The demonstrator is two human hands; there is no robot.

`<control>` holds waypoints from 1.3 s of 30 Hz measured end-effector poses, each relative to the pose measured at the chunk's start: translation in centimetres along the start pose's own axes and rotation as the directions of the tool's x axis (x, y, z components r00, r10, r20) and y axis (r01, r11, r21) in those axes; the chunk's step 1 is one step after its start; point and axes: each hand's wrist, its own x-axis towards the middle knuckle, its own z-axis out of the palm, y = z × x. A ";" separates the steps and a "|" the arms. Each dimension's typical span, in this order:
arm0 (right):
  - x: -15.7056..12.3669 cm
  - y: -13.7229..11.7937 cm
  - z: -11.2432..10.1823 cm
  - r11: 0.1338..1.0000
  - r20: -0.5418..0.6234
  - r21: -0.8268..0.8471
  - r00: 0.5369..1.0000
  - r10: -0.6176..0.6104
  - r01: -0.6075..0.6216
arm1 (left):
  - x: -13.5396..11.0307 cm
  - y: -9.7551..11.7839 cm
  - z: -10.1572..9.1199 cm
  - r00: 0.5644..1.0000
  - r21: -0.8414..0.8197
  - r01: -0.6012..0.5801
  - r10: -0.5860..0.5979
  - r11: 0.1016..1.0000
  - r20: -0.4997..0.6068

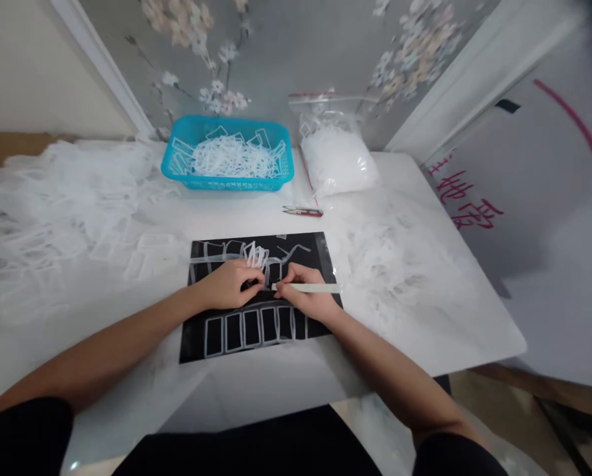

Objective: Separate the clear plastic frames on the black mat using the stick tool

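In the head view, mid-mat (197, 344), the left hand (231, 284) pinches the white frames (275, 271) flat while the right hand (306, 301) grips a pale stick (320, 288) with its tip at them, so a slip of the tip could tear a thin frame.

A black mat (194, 340) is showing under white frames (243, 330); the mesh basket (226, 180) is glowing turquoise. The stick (308, 288) is looking cream, the snips (303, 211) perhaps red-handled. Grey wallpaper (286, 59) is carrying pale blossoms.
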 end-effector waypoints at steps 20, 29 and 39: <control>-0.1 -1.2 -0.4 0.984 0.067 -0.176 0.997 0.050 -0.038 | -0.4 0.6 0.2 0.993 0.070 -0.065 0.071 0.995 -0.097; -0.3 -0.6 0.2 0.971 0.050 -0.238 0.999 -0.022 0.033 | -0.4 1.3 0.7 0.988 0.170 -0.102 0.119 0.980 -0.098; -0.5 -1.1 0.9 0.946 -0.002 -0.320 0.999 -0.047 0.043 | 0.4 0.7 -7.0 0.642 -0.867 -0.064 -0.645 0.495 -0.416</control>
